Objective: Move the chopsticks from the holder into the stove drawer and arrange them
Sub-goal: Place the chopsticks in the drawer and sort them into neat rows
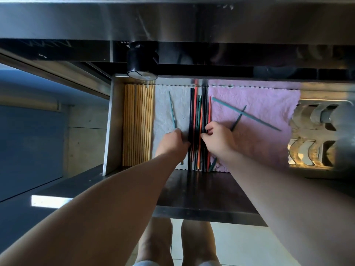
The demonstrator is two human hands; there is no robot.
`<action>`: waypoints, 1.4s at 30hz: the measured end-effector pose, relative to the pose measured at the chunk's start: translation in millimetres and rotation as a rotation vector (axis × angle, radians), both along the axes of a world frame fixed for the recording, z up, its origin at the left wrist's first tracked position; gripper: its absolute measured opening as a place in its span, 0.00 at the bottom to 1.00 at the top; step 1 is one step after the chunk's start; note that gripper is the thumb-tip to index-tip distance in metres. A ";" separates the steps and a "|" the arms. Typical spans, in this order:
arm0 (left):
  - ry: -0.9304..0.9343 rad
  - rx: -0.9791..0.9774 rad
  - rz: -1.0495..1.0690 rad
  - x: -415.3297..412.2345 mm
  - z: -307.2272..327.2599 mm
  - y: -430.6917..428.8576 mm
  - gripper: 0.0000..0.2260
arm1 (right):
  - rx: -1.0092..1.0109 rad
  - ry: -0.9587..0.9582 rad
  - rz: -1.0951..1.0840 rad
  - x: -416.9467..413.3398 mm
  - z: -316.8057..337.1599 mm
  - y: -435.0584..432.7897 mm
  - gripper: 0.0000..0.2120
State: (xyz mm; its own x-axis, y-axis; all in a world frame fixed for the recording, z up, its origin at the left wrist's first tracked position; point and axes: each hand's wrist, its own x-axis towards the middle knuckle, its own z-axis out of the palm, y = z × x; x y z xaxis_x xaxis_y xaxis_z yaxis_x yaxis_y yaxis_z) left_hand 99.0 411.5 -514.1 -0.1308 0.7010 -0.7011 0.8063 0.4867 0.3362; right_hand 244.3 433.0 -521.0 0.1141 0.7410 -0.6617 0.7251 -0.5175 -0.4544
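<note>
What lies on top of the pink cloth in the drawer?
On the pink cloth, a long teal chopstick crosses a darker chopstick; the right hand hides whatever lies beneath it.

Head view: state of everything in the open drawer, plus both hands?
steel stove drawer: pulled open.
pale wooden chopsticks: lined up parallel, left wall.
black, red and green chopstick bundle: gathered mid-drawer, roughly parallel.
long teal chopstick: loose, diagonal on pink cloth.
second teal chopstick: loose on white cloth.
left hand: against bundle's left side, grip hidden.
right hand: pinching bundle's right side.
</note>
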 end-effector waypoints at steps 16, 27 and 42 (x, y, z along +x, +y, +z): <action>-0.080 -0.159 0.298 3.2 -2.8 12.9 0.07 | 0.028 -0.016 -0.030 -5.6 -7.8 -4.5 0.04; -0.029 -0.091 0.236 7.4 -18.0 23.9 0.11 | 0.072 -0.028 -0.089 -6.1 -7.9 -0.3 0.03; -0.138 -0.117 0.253 -4.8 -4.6 19.2 0.07 | 0.142 -0.308 0.152 -25.9 -2.6 18.2 0.07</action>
